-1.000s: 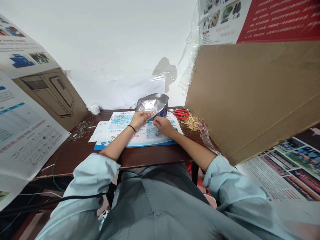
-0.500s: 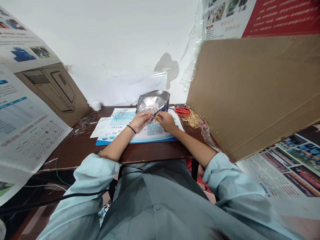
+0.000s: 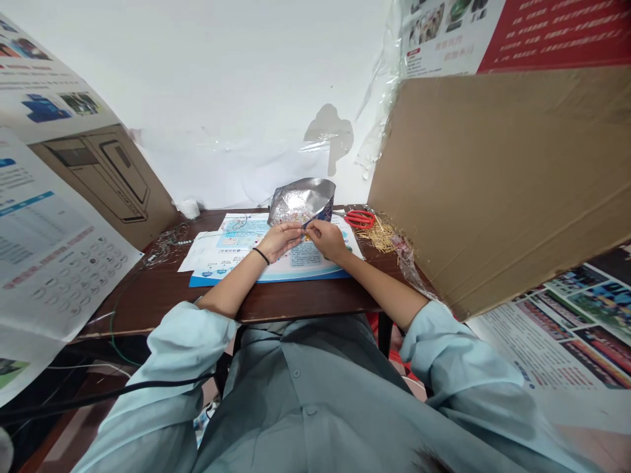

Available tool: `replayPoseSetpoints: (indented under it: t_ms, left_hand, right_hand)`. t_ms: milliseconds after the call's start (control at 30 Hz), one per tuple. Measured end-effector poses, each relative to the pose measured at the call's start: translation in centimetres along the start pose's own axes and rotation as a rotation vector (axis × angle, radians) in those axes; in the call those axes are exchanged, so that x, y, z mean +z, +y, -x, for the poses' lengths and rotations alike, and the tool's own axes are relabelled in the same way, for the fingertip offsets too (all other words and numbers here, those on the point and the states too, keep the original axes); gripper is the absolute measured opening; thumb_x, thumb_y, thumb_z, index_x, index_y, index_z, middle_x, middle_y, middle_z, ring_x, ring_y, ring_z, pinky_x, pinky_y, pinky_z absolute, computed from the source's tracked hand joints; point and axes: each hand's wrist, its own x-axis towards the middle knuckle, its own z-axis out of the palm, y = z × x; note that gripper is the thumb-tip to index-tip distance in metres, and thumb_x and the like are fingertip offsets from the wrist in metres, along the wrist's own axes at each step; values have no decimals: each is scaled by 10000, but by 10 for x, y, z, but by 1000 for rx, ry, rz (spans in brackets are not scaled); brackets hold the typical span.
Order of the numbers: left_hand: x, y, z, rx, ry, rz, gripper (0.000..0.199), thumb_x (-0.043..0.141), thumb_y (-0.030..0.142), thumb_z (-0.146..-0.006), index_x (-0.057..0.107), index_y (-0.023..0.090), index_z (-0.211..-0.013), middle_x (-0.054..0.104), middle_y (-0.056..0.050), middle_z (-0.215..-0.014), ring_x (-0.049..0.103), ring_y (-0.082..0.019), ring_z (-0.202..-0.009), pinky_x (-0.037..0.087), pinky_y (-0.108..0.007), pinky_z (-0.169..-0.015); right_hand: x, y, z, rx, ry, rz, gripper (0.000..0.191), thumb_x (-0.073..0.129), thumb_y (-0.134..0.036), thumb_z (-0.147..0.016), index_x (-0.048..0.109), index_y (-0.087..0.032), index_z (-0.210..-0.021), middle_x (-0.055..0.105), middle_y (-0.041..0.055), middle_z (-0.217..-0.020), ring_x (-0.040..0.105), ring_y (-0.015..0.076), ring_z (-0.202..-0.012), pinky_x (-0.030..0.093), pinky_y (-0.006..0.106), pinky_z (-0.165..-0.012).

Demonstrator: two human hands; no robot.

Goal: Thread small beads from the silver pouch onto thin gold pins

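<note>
My left hand, with a black band at its wrist, is turned partly palm up, its fingertips closed together. My right hand pinches thumb against fingers right beside it, so the fingertips of both nearly meet. What they hold between them is too small to make out. Just behind the hands an opened silver foil bag lies with small coloured beads at its mouth. Printed sheets lie under both hands. A thin thread with a few white beads lies to the left.
Red-handled scissors and a heap of thin golden sticks lie to the right, near crumpled clear plastic. Tangled clear line lies at the left of the brown table. Cardboard panels stand at both sides.
Both hands stay in nearly the same place. My fingertips have shifted slightly and come a little closer together. The bag and the sheets have not moved.
</note>
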Motion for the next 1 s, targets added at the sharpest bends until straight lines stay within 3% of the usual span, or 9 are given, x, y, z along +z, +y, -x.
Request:
replayPoseSetpoints:
  t_ms: [433, 667, 1000]
  left_hand:
    - [6, 5, 7, -27, -22, 28, 114, 698, 75, -969, 752, 86, -869, 755, -75, -800, 686, -79, -680, 570, -167, -682]
    - [9, 6, 9, -33, -5, 16, 158, 664, 35, -976, 740, 87, -847, 748, -57, -773, 692, -66, -668, 561, -148, -669]
    - [4, 4, 6, -38, 7, 35, 181, 698, -76, -869, 763, 92, -851, 769, -64, -790, 720, -91, -693, 582, -171, -700]
  right_hand:
    - [3, 4, -1, -15, 54, -25, 141, 598, -207, -947, 727, -197, -892, 684, 21, -787, 550, 183, -737, 367, 293, -718]
    - [5, 6, -2, -21, 62, -41, 119, 622, -198, -939, 732, -201, -895, 692, 16, -793, 556, 179, -735, 379, 291, -728]
    - [5, 5, -1, -11, 73, -70, 91, 637, -200, -926, 717, -204, -882, 691, 7, -780, 548, 171, -710, 389, 293, -732]
